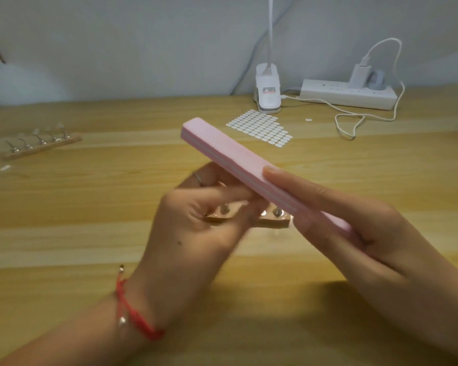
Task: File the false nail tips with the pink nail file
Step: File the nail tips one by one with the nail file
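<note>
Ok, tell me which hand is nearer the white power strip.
Right. The right hand, holding the pink nail file, is in front of the power strip; the left hand lies farther left.

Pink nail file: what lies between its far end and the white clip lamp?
A sheet of small white oval stickers, flat on the wooden table, in the head view.

pink nail file raised, slanted up-left; nail tips prob on far-left stand, blurry.

I see one left hand, one right hand and one pink nail file. Two stands sit here: far stand at 9 o'clock, near stand in the middle. One lamp is at 1 o'clock.
</note>
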{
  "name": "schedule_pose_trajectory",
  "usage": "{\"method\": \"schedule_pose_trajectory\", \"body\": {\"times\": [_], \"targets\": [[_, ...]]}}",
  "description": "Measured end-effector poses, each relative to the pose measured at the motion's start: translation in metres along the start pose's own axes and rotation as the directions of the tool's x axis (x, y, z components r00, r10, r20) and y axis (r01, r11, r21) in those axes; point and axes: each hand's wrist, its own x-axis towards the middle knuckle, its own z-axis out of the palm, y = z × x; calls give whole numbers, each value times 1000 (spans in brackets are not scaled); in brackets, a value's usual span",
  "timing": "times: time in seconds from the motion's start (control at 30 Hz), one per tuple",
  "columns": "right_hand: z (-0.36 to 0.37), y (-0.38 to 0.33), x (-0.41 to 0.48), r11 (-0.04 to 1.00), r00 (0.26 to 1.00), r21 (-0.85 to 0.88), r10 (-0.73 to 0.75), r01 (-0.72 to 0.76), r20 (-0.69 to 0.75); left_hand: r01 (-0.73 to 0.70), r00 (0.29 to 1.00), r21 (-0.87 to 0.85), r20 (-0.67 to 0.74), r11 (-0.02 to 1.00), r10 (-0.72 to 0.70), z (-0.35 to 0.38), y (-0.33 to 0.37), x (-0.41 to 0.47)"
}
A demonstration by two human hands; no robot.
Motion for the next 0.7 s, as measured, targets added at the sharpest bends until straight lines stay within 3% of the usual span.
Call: {"method": "schedule_pose_trajectory", "body": {"times": [0.1, 0.2, 0.3, 0.43, 0.53, 0.7], "targets": [[0, 2, -1, 999, 999, 27, 17, -16, -32, 0, 997, 56, -79, 998, 4, -5, -2, 3], [3, 0, -1, 998, 1000, 50, 28, -28, -7, -28, 1000, 102, -6, 994, 29, -1, 0, -1], [2, 0, -2, 1000, 999, 18, 15, -15, -41, 1, 994, 56, -113, 998, 5, -6, -4, 2], [5, 0, 1, 998, 1000, 63, 26, -26, -2, -27, 1000, 82, 12, 996, 26, 3, 3, -5], [2, 1, -1, 999, 999, 44, 17, -16, -37, -11, 993, 27, -113, 1000, 14, -2, 0, 0], [4, 3, -2, 999, 1000, 52, -6, 7, -22, -19, 999, 95, -29, 995, 22, 2, 0, -6]]}}
